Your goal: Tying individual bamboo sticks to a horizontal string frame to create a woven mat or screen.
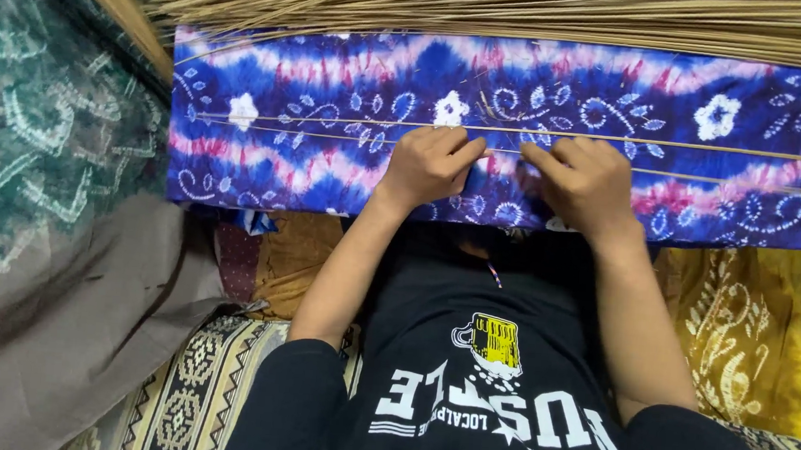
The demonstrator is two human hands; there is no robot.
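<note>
Both bare forearms reach forward from short black sleeves, converging toward the middle. The left hand (431, 164) and right hand (583, 177) lie knuckles-up, close together but apart, fingers curled inward with fingertips pinched and pointing toward each other.

1 head-worn camera looks steeply down from close above, facing forward past the black shirt (492, 394) to the left hand (429, 165) and right hand (587, 181); beyond them lies blue patterned cloth (334, 105).
</note>
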